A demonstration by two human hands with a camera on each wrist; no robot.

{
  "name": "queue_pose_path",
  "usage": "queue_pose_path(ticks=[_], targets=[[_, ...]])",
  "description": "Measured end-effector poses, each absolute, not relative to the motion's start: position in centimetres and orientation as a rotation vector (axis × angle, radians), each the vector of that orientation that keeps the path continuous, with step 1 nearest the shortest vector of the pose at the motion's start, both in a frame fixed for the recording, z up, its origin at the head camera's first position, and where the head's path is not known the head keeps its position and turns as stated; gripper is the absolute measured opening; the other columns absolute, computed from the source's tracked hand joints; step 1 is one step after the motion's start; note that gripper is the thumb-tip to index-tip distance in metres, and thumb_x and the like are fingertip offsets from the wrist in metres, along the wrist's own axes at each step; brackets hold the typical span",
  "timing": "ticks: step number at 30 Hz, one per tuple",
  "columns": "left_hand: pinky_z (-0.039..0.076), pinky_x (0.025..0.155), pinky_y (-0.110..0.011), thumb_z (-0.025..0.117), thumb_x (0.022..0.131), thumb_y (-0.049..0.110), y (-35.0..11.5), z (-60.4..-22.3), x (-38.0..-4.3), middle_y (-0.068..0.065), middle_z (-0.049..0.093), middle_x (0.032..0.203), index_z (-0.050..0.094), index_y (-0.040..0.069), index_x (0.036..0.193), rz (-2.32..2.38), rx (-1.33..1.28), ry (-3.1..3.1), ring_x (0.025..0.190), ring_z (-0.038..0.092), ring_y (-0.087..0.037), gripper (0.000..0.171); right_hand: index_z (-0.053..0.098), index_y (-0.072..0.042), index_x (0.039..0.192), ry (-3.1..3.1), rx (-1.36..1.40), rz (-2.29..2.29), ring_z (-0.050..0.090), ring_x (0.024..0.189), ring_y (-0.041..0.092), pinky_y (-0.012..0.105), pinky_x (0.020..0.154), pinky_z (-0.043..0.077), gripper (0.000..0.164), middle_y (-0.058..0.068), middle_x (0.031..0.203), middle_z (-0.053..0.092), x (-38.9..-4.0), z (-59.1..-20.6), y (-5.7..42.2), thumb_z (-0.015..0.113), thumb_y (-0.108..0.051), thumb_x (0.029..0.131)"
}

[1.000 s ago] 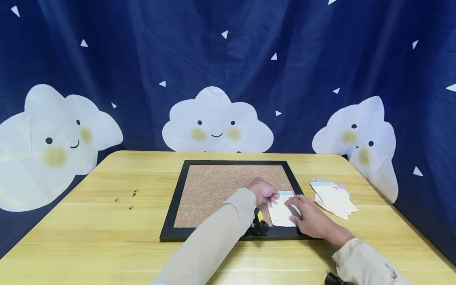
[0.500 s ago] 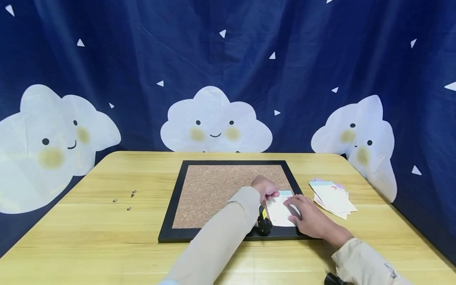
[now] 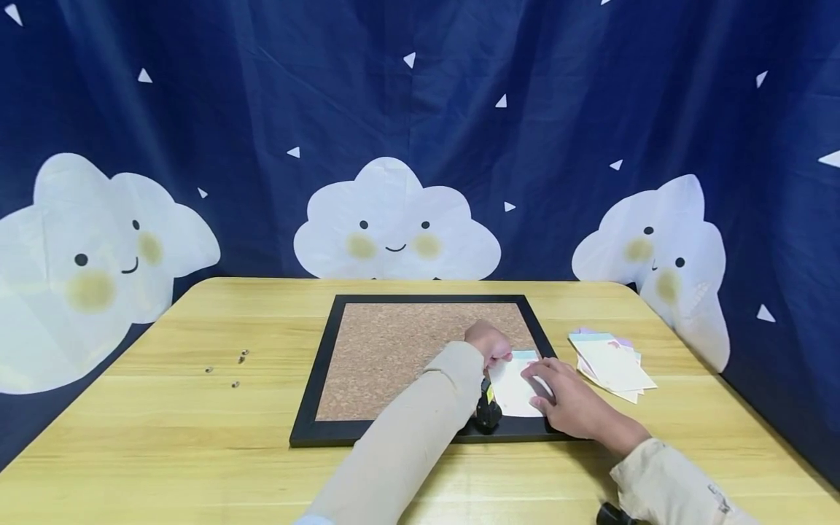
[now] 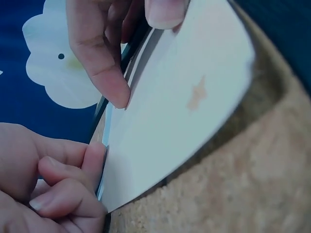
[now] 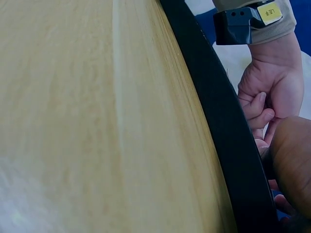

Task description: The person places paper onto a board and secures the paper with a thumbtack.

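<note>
A white card (image 3: 515,390) with a light blue top edge lies over the lower right part of a framed cork board (image 3: 407,328). My left hand (image 3: 488,343) is at the card's upper left corner, fingers curled and fingertips on its edge. In the left wrist view, the left hand (image 4: 63,179) pinches that corner; whether something small is between the fingertips is hidden. My right hand (image 3: 571,397) holds the card's right side, its thumb and a bent finger on the paper. The card bows slightly off the cork along one edge. The right wrist view shows the left hand (image 5: 272,92) beyond the black frame.
Several small metallic pieces (image 3: 235,384) lie on the left of the wooden table (image 3: 164,437). A loose stack of cards (image 3: 613,362) lies right of the board. A dark blue curtain (image 3: 394,95) with cloud prints hangs behind the table.
My left wrist has turned and shifted slightly right while its fingertips stay at the card's corner. The right hand and the card have hardly moved. The head view has shifted slightly.
</note>
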State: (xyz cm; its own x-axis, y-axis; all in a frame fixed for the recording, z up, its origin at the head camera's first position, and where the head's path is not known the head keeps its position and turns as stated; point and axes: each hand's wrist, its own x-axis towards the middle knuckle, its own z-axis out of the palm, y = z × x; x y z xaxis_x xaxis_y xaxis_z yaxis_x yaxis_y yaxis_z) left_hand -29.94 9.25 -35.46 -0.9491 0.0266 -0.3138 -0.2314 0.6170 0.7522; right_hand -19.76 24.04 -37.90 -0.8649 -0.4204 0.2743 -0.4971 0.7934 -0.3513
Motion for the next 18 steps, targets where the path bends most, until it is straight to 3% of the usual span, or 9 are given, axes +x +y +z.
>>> queue_pose_path(ticks=[18], targets=[[0.028,0.033,-0.021,0.078,0.079,0.009,9.16,-35.33,-29.81,-0.002,0.042,0.047,0.063,0.001,0.067,1.153,-0.106,2.592,0.034,0.031,-0.011,0.02,0.064,-0.003,0.115,-2.815,0.701,0.623,0.053,0.111,0.038,0.056,0.096,0.043,0.032,0.018,0.121,0.056,-19.69,-37.88,24.01,0.07,0.001,0.084]])
